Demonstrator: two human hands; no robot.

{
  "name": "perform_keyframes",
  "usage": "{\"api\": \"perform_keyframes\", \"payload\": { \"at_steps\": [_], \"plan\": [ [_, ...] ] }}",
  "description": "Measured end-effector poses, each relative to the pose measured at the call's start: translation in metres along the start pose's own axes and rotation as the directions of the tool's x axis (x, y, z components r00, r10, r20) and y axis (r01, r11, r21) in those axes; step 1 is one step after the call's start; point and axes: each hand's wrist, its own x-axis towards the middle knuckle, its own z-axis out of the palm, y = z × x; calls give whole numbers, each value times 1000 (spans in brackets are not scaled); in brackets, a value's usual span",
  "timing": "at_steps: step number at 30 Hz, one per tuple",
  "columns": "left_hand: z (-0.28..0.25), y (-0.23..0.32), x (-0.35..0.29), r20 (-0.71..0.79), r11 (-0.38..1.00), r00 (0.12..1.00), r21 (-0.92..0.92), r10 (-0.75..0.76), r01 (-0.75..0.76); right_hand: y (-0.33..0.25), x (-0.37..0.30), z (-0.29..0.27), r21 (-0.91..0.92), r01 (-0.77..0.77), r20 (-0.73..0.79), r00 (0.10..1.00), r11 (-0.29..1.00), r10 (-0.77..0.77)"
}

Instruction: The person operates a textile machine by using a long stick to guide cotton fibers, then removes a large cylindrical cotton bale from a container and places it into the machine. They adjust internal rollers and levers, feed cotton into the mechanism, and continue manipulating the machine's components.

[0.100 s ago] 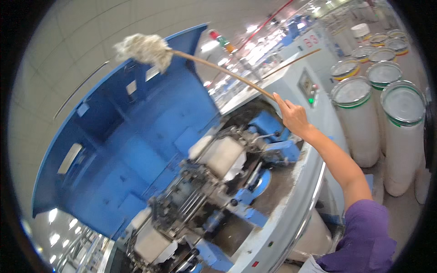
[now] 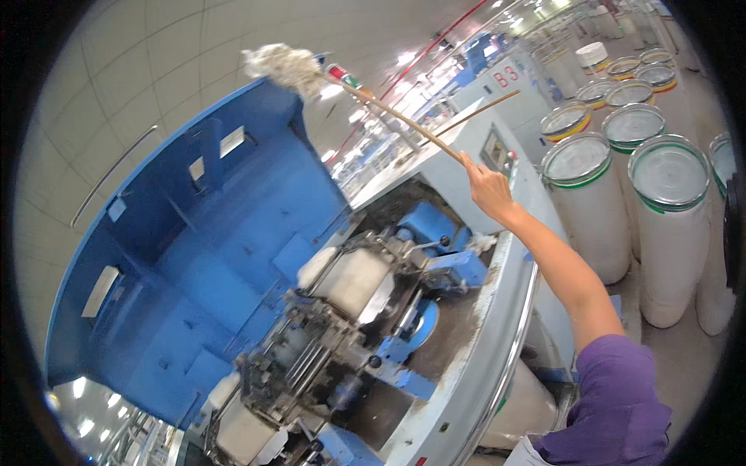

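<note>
my left hand unseen, my right hand [image 2: 489,191] grips a brown wooden stick [image 2: 398,117] whose fluffy white head [image 2: 286,67], if lowered, could snag the blue metal cover [image 2: 221,245] at its top corner.

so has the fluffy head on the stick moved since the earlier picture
Yes, the fluffy head has moved right, toward the upper right corner of the blue cover.

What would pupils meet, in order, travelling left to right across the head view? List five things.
Pale rectangle on the blue cover's left, fluffy mop head, round blue disc, right hand, tall white bins.
</note>
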Motion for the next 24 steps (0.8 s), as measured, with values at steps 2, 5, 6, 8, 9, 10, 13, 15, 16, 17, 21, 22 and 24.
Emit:
{"api": "perform_keyframes", "payload": {
  "at_steps": [2, 5, 6, 8, 9, 10, 13, 15, 16, 17, 21, 22, 24],
  "plan": [
    [2, -2, -1, -23, 1000, 1000, -2, 16, -16, 32, 20, 6, 19, -114, 53, 992, 993, 113],
    [8, -5, -2, -49, 1000, 999, -6, 15, -16, 65, 65, 3, -39, -160, 105, 981, 986, 163],
    [10, -6, -4, -51, 1000, 999, -1, 11, -11, 70, 76, 3, 90, -156, 152, 978, 984, 141],
    [12, -9, -8, -51, 1000, 999, 8, -2, 2, 75, 101, 7, 283, -208, 246, 959, 936, 138],
    [12, -11, -11, -45, 1000, 999, 14, -11, 11, 75, 112, 12, 342, -204, 285, 953, 917, 106],
    [12, -13, -13, -36, 1000, 999, 21, -22, 23, 73, 122, 20, 386, -214, 309, 946, 897, 92],
    [12, -17, -19, -1, 996, 998, 54, -64, 64, 63, 157, 51, 301, -39, 338, 939, 953, -68],
    [13, -21, -20, 8, 994, 996, 64, -90, 89, 56, 182, 72, 211, 118, 357, 915, 970, -189],
    [14, -24, -21, 11, 992, 995, 72, -103, 102, 50, 190, 83, 122, 129, 408, 897, 984, -168],
    [17, -26, -22, 12, 990, 993, 78, -117, 116, 46, 196, 95, 148, 145, 434, 879, 978, -196],
    [28, -42, -32, -15, 975, 985, 139, -172, 173, 37, 218, 143, 73, 191, 525, 827, 979, -200],
    [31, -45, -36, -25, 971, 983, 153, -184, 186, 37, 221, 154, 47, 241, 526, 819, 969, -229],
    [35, -44, -39, -56, 965, 977, 158, -205, 211, 38, 218, 176, 14, 415, 574, 742, 910, -347]
  ]
}}
